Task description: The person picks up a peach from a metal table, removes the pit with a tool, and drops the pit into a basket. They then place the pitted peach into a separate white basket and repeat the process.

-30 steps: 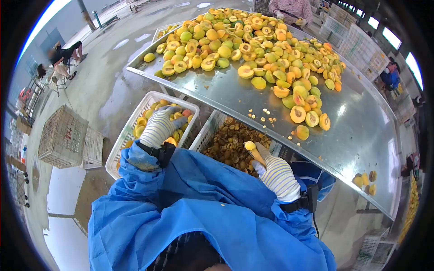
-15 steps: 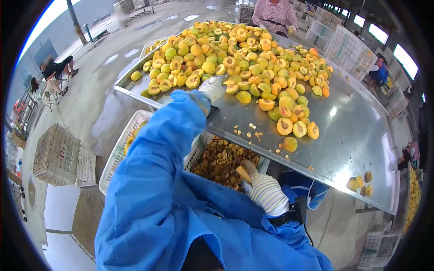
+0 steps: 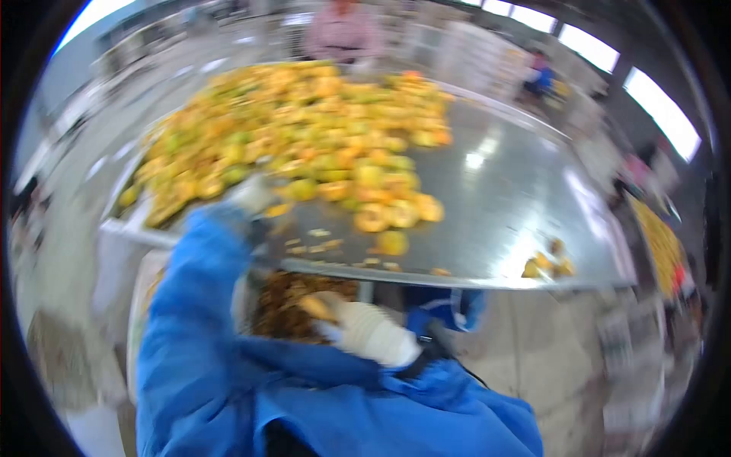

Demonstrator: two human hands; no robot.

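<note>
My left hand (image 3: 255, 194), in a pale glove, reaches over the table's near edge and is at the left front of the pile of halved and whole yellow-orange fruit (image 3: 289, 126), which look like apricots. Blur hides its fingers. My right hand (image 3: 371, 332), in a striped glove, is low in front of me, closed around a tan handle-like piece (image 3: 315, 308) whose kind I cannot make out. Below it stands a crate of brown fruit scraps and pits (image 3: 285, 301). Small pale kernels (image 3: 320, 247) lie on the metal near the edge.
The metal table (image 3: 502, 198) has a raised rim. A few brownish pieces (image 3: 548, 263) lie near its right front corner. A person in pink (image 3: 344, 34) stands across the table. Stacked crates (image 3: 472, 65) are at the back; a pale crate (image 3: 145, 305) stands left of my arm.
The view has swung to the right and blurred, so the table and fruit appear further left. My left hand remains beside the pile; my right hand still holds the tan piece above the scraps.
</note>
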